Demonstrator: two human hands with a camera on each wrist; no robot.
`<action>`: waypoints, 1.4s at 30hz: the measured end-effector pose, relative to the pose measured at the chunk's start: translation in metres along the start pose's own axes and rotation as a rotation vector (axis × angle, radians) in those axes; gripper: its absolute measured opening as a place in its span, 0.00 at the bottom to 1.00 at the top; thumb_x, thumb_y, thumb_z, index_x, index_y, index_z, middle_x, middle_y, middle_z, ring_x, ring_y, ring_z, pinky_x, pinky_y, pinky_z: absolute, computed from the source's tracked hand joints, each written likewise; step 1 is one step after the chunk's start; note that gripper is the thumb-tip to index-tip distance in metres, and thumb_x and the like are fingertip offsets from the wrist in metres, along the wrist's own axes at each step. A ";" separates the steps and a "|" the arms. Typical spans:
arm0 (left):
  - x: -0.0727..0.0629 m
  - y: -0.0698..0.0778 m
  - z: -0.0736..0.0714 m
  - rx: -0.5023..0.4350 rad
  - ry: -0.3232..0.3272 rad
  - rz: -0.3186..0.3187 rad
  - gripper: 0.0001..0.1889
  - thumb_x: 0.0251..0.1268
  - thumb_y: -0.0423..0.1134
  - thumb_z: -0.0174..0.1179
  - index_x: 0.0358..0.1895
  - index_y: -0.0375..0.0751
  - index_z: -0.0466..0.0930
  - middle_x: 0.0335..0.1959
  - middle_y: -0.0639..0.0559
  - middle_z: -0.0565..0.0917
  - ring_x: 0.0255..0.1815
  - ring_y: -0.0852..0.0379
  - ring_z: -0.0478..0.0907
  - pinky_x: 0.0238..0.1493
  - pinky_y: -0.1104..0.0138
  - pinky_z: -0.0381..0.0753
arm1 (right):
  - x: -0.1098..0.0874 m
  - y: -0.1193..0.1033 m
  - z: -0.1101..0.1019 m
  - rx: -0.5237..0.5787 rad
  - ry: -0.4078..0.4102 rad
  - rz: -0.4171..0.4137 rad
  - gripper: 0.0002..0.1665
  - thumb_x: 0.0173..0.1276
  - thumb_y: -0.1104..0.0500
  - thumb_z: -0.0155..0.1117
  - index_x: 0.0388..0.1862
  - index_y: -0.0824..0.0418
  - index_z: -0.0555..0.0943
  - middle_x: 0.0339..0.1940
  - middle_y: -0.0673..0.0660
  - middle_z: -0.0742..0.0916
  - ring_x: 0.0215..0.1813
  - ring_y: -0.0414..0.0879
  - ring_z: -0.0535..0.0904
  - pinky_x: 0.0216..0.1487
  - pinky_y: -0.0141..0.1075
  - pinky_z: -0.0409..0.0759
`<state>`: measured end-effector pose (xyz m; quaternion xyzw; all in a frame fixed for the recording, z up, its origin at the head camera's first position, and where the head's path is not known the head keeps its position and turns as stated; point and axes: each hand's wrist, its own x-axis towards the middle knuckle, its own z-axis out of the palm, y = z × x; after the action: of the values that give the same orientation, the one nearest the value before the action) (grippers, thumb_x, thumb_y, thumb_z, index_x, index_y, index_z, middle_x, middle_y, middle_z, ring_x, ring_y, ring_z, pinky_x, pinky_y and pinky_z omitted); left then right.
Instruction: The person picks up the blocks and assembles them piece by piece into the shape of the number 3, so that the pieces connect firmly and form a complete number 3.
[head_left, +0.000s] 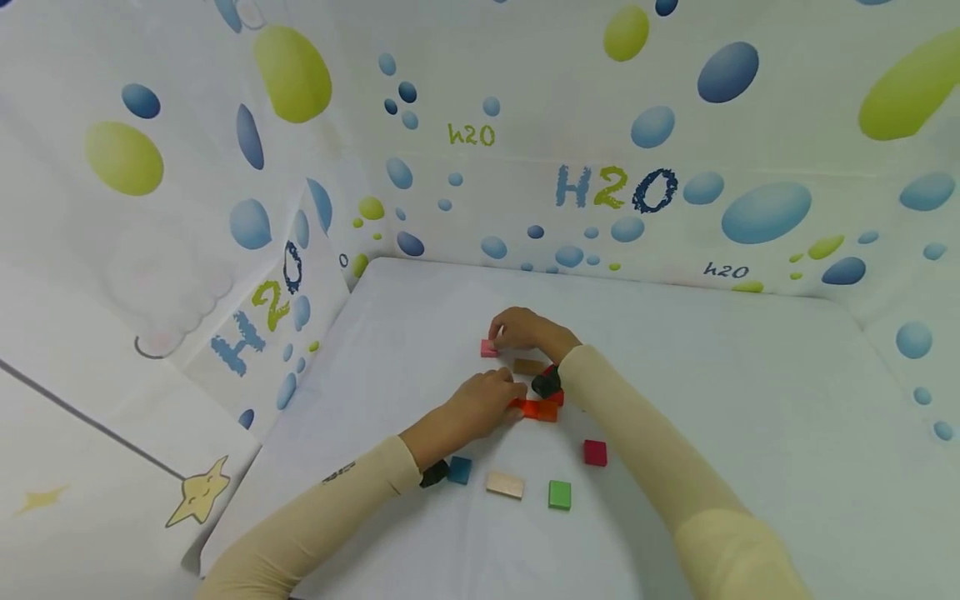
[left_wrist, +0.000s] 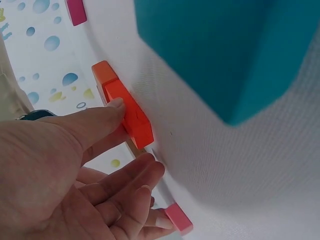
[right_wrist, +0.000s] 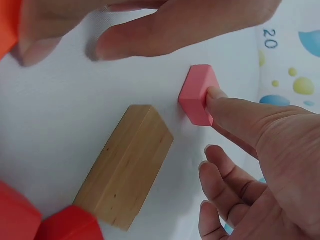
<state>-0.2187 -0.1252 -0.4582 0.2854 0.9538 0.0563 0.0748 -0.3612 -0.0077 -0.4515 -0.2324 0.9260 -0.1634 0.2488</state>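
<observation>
Your fingers (left_wrist: pixel 125 175) were drawn narrow, pinching on both sides. Nearest you on the bench (head_left: pixel 697 375) lay a green block (head_left: pixel 559 495), a pale wooden block (head_left: pixel 505 485) and a blue block (head_left: pixel 460 470), with a crimson block (head_left: pixel 596 452) a little beyond. Farther up, your left hand (head_left: pixel 480 408) pinched an orange block (left_wrist: pixel 132 115), seemingly touching a second orange block (head_left: pixel 547 412). Past a brown wooden block (right_wrist: pixel 122 170), your right hand (head_left: pixel 523 327) pinched a pink block (right_wrist: pixel 196 95).
</observation>
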 end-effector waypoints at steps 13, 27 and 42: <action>-0.003 -0.004 0.001 0.002 -0.015 0.000 0.17 0.72 0.50 0.69 0.58 0.50 0.86 0.51 0.48 0.85 0.48 0.53 0.80 0.52 0.61 0.86 | -0.010 0.009 0.000 0.003 -0.024 -0.003 0.12 0.78 0.53 0.64 0.56 0.52 0.86 0.58 0.57 0.84 0.61 0.54 0.77 0.66 0.50 0.79; -0.006 -0.004 0.002 -0.041 0.016 0.019 0.13 0.73 0.48 0.69 0.54 0.49 0.86 0.48 0.48 0.85 0.48 0.53 0.80 0.51 0.60 0.86 | -0.024 0.010 0.000 0.026 -0.034 -0.039 0.12 0.78 0.52 0.65 0.53 0.52 0.88 0.56 0.56 0.86 0.60 0.53 0.78 0.65 0.50 0.80; -0.006 -0.003 0.003 -0.045 0.017 0.031 0.12 0.73 0.47 0.69 0.53 0.48 0.86 0.48 0.49 0.85 0.49 0.53 0.80 0.50 0.59 0.86 | -0.027 0.013 0.002 0.001 -0.042 -0.050 0.09 0.77 0.54 0.65 0.50 0.50 0.89 0.57 0.56 0.85 0.62 0.53 0.77 0.66 0.51 0.79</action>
<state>-0.2147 -0.1314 -0.4606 0.2980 0.9483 0.0816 0.0722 -0.3437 0.0170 -0.4482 -0.2587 0.9143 -0.1653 0.2643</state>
